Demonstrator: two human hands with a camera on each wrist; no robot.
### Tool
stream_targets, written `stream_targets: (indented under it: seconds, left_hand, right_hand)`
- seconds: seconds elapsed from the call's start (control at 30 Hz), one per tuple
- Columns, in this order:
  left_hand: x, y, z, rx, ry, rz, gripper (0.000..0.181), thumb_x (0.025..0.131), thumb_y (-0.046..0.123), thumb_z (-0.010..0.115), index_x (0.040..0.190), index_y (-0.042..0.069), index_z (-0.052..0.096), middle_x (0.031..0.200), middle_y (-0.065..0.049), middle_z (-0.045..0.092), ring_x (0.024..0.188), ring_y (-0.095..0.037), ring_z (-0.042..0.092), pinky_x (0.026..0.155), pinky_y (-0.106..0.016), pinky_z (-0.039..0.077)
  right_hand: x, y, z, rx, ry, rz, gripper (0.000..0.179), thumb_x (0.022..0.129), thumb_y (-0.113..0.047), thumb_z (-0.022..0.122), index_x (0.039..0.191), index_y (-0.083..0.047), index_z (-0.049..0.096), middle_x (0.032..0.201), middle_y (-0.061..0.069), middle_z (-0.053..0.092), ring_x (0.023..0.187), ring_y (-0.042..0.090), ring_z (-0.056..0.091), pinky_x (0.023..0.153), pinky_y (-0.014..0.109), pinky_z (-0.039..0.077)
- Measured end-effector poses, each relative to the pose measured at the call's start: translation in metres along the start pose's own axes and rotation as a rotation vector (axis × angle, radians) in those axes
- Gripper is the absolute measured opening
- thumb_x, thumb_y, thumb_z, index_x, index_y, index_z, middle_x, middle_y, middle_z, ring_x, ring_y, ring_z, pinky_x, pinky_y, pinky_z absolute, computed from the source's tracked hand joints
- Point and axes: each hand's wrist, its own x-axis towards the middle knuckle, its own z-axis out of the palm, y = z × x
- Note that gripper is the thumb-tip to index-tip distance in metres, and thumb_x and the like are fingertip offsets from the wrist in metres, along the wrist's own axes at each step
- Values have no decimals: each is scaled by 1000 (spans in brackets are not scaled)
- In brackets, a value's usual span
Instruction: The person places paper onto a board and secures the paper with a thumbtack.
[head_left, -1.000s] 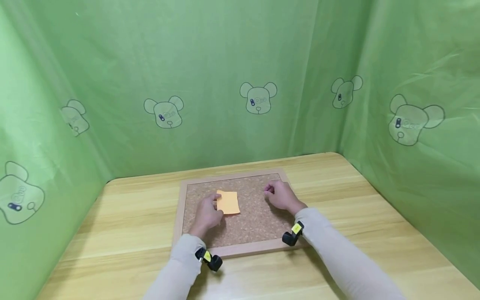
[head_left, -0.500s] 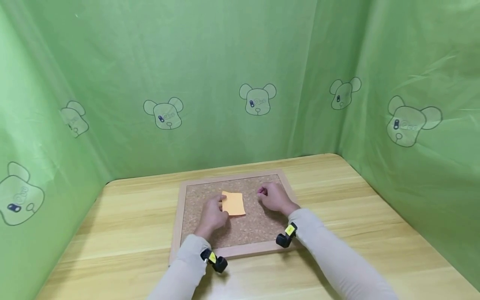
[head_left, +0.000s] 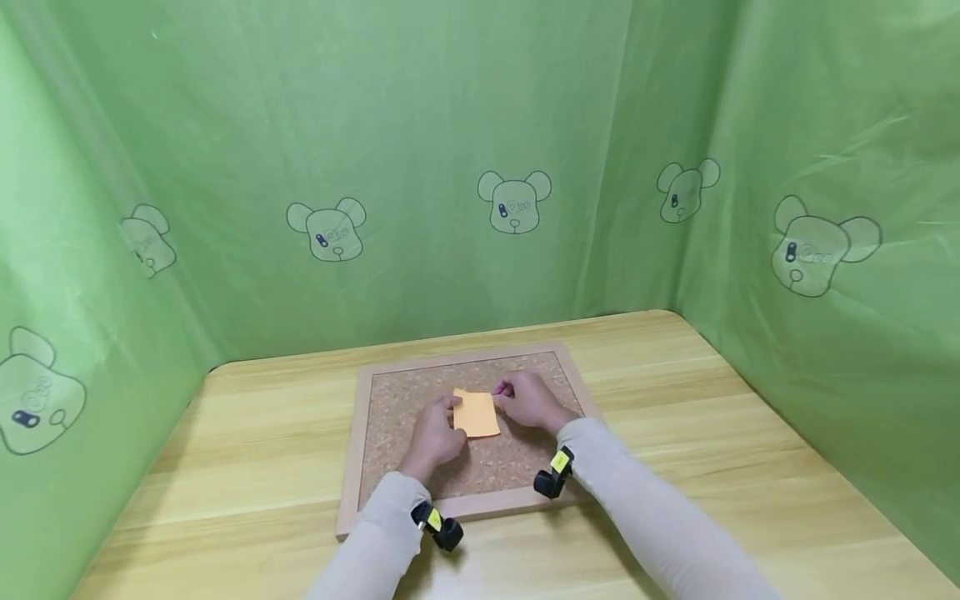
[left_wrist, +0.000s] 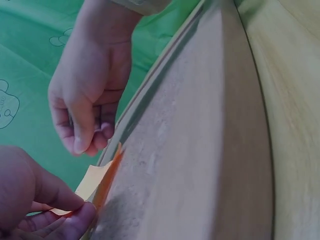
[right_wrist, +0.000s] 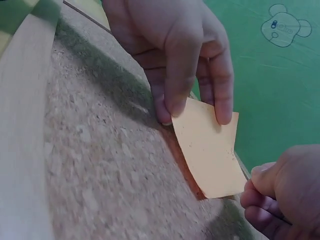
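The orange note (head_left: 477,417) is held over roughly the middle of the corkboard (head_left: 401,400), with its near edge bowed up off the cork. Its left side is gripped by the left hand (head_left: 437,433) — thumb and fingers clamped on it. The far right corner is met by the right hand (head_left: 531,400), fingers curled and thumb and fingertip brought together; whether anything is pinched there can't be told. Small cameras (head_left: 447,534) are strapped over both pale sleeves (head_left: 630,487). The board's laid on a wood-grain table (head_left: 675,392), backed by green curtains (head_left: 420,108) printed with bear heads (head_left: 515,206).
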Motion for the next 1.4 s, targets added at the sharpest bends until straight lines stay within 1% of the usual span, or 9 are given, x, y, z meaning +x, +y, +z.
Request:
stream_targets:
  seconds: [0.13,0.27,0.47,0.63,0.83,0.93,1.03,1.2,1.4]
  left_hand:
    - [1,-2,3,75,7,30,55,66,-9,62,122,-6,60,112,-22,64,102,-31,61,87,-43,51]
    - [2,-2,5,109,2,31,54,68,-9,62,122,-6,60,122,-24,59,113,-36,56,95,-46,46]
    - [0,-3,6,137,-1,51,53,66,-9,61,119,-9,60,119,-25,59,110,-38,56,93,-47,46]
    - [1,-4,7,140,-23,44,53,66,-7,61,119,-10,60,119,-25,59,109,-38,56,92,-48,46]
    - [2,-5,6,141,-44,39,54,66,-6,60,120,-8,60,119,-24,59,111,-38,55,94,-47,46]
    - [1,-5,5,132,-52,36,54,67,-6,59,121,-8,60,120,-24,58,113,-38,54,95,-47,45]
    - [1,-6,5,126,-63,34,54,68,-6,58,122,-9,59,121,-25,56,115,-39,53,97,-47,44]
    - [1,-5,3,147,-98,38,51,69,-7,56,121,-10,60,120,-26,53,115,-39,52,98,-47,43]
    - [0,-4,3,173,-137,54,47,71,-7,55,117,-10,62,119,-24,51,113,-39,51,97,-46,43]
  right_hand:
    - [5,-2,8,23,-17,12,6,88,-4,66,83,-6,68,70,-1,58,66,12,53,63,27,47]
    - [10,-5,14,23,-25,9,6,88,-4,66,84,-6,69,71,-1,59,67,12,53,63,26,47]
    - [18,-13,20,33,-26,3,8,87,-4,68,79,-7,68,69,-2,58,65,12,53,60,25,45]
    - [24,-15,26,42,-31,42,9,87,-4,67,79,-7,69,68,-3,58,64,11,52,60,24,44]
    - [28,-11,31,72,6,65,9,87,-4,67,79,-5,70,67,-2,58,64,12,52,60,24,43]
    - [28,-9,34,77,15,96,11,88,-5,67,78,-5,69,67,-1,57,64,13,51,60,25,43]
    - [29,-8,35,61,9,113,12,89,-6,66,78,-6,68,69,-1,58,66,13,51,61,25,43]
    - [29,-13,35,20,-13,98,11,88,-6,65,77,-7,68,73,0,61,67,13,53,63,25,44]
    - [28,-19,34,-48,-23,115,12,83,-5,62,73,-8,68,70,-1,61,62,12,51,58,23,42]
